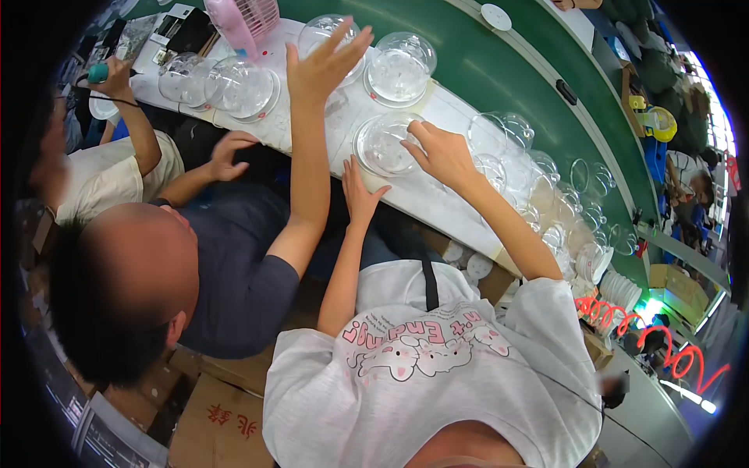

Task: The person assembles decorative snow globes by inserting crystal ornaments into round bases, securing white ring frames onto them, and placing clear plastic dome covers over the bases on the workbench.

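Note:
A clear dome [382, 148] with a round white base sits on the white worktop in front of me. My left hand [361, 193] rests at the worktop's near edge beside the base, its fingers stretched out and thumb apart. Over the right side of the dome, my right hand [445, 156] has its fingers curled, with thumb and fingertips on the clear rim. Its palm faces down and hides part of what it grips. Just beyond stands another clear dome [398, 70] on a similar base.
Several clear domes and rings [538, 175] crowd the worktop to my right. A co-worker's raised hand [324, 66] reaches across on my left, near more domes [242, 86]. Behind runs a green belt [460, 58]; a pink fan [246, 23] stands far left.

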The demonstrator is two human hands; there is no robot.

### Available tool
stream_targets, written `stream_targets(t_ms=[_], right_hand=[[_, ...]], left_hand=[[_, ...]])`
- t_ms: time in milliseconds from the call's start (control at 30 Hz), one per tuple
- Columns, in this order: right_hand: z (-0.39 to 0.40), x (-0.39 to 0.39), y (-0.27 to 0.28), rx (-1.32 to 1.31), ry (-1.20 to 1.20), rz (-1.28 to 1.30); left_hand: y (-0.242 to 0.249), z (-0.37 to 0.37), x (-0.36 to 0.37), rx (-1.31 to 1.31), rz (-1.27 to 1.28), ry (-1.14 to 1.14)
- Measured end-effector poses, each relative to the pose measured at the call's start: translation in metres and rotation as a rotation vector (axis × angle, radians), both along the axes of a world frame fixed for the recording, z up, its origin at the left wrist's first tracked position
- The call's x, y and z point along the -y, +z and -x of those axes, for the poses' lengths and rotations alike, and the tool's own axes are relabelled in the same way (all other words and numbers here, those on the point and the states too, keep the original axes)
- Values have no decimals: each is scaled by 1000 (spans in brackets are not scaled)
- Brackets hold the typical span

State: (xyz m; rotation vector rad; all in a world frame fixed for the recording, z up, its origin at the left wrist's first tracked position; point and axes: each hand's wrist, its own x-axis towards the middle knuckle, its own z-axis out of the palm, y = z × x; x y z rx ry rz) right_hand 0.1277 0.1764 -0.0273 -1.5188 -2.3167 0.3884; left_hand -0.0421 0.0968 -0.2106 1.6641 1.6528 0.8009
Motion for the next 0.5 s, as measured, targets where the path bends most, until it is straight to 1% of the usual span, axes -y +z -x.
stream_targets(t_ms=[67,200,500], right_hand=[[3,1,-9,7,15,4],[6,-1,-17,21,16,-13],[11,-7,-24,5,-13,-57]], left_hand=[[3,0,8,-1,5,8],[-7,3,20,-7,9,12],[-10,2,19,4,-28,40]])
